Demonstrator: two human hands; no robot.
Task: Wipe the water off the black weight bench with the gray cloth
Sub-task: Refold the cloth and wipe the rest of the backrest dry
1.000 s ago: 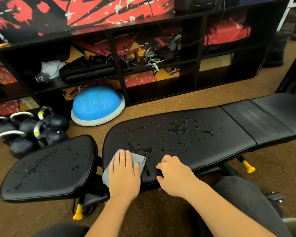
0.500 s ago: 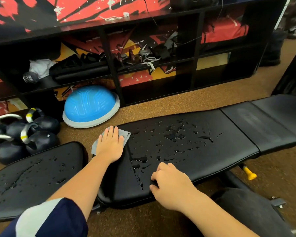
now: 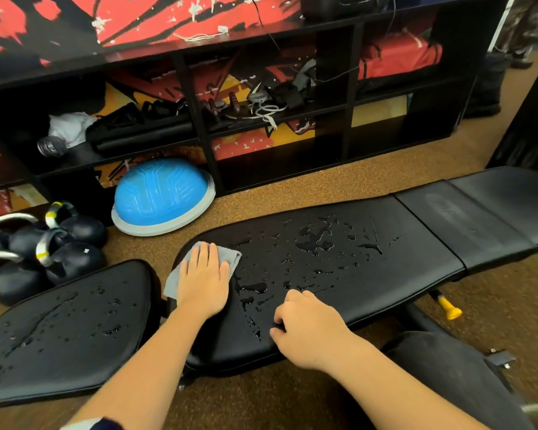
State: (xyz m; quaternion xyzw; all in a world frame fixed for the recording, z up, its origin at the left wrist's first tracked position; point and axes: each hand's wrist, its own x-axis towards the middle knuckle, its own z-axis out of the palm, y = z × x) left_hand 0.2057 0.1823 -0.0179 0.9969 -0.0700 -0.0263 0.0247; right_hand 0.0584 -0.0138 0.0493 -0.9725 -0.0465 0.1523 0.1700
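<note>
Head view, looking down: my left hand (image 3: 204,274) lies flat on the cloth (image 3: 172,279), fingers straight and close together, palm pressing it onto the bench (image 3: 401,274). The cloth sits at the left end of the long middle pad, just left of centre frame; one grey corner shows past the fingertips and another hangs over the pad's left edge.

My right hand (image 3: 308,330) is at lower centre, knuckles up, fingers curled under with the tips touching the pad near its front edge. It holds nothing that I can see; the thumb is hidden.

Water (image 3: 317,243) lies in drops and small puddles across the middle pad, to the right of the cloth and between my two hands. The strip of pad below the left hand looks mostly dry. The seat pad (image 3: 69,321) at lower left is beaded with water too.

Behind the bench, on the floor at left, stand kettlebells (image 3: 72,259) and a blue dome (image 3: 162,197), in front of a black shelf (image 3: 196,119).
</note>
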